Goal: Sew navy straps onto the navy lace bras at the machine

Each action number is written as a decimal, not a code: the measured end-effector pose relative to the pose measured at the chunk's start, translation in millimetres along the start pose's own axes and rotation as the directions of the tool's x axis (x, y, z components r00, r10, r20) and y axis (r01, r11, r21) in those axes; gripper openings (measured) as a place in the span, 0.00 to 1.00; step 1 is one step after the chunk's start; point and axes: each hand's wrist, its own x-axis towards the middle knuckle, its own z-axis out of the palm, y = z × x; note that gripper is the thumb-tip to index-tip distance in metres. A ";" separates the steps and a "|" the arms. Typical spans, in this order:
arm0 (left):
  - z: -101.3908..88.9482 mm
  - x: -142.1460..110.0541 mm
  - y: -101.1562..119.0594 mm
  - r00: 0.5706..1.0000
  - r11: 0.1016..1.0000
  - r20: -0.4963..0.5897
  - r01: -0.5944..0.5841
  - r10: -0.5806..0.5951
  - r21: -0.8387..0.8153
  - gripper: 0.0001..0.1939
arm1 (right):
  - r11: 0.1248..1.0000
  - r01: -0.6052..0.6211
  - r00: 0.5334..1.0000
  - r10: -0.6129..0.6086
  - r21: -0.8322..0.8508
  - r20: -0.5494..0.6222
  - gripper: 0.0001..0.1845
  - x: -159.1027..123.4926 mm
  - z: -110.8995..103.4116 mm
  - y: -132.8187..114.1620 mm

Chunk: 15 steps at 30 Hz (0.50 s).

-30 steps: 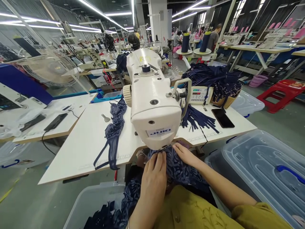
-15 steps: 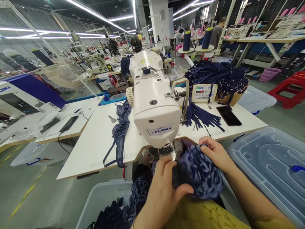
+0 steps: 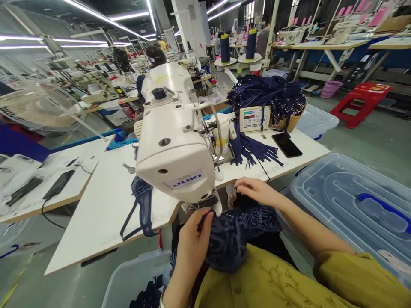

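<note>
We see swirl-patterned navy fabric [image 3: 227, 246] at lower centre, a white sewing machine [image 3: 175, 145] mid-frame, a red stool [image 3: 362, 102] upper right.

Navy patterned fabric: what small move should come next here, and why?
Probably smoothing the navy patterned fabric with the right hand: the left hand pinches its edge close to the sewing machine, while the part hanging below that pinch looks bunched.

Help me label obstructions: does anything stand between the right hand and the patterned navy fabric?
Nothing visible does. The right hand is just above the patterned navy fabric in the picture; whether they touch is unclear. The left hand pinches the fabric's left side, and the sewing machine stands beyond, not between.
</note>
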 end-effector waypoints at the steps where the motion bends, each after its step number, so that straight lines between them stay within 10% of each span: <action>1: 0.8 2.2 -1.7 0.999 0.993 -0.003 -0.047 0.048 0.108 0.13 | 0.987 -0.092 0.993 0.081 -0.132 -0.085 0.13 8.6 -8.7 15.2; 7: 11.0 4.6 0.0 0.908 0.763 -0.117 -0.263 0.403 0.590 0.10 | 0.885 -0.374 0.897 0.269 -0.277 -0.351 0.12 63.1 -51.6 82.8; 15: 21.4 -7.2 1.0 0.884 0.717 -0.059 -0.335 0.464 0.612 0.14 | 0.851 -0.438 0.884 0.349 -0.290 -0.311 0.11 87.0 -56.3 107.4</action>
